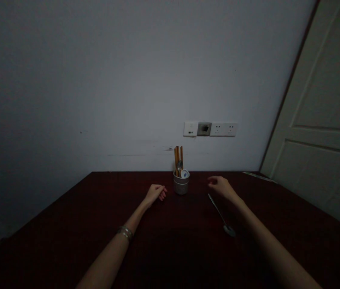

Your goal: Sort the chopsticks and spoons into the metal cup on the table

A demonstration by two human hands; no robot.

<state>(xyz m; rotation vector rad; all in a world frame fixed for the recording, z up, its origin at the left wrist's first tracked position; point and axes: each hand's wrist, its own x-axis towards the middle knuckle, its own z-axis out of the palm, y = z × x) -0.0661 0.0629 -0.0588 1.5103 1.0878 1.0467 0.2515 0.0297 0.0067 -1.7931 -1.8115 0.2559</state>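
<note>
My left hand point(157, 192) rests on the dark red table left of a grey utensil holder point(181, 187), a small gap between them. Its fingers are loosely bent and slightly apart, with nothing in them. The holder stands upright and carries several wooden chopsticks point(176, 157), a metal spoon point(179, 165) and a white spoon with a blue mark point(185, 174). To the holder's right, my right hand point(220, 186) hovers with curved, parted fingers and holds nothing visible. Just below it lies a long-handled metal spoon point(220, 214), its bowl towards me.
The dark red table point(170, 249) meets a pale wall point(128, 80) at the back. Wall sockets point(222, 129) sit above the table's far edge. A panelled door point(323, 120) rises on the right, and a thin flat strip point(259, 176) lies at the far right corner.
</note>
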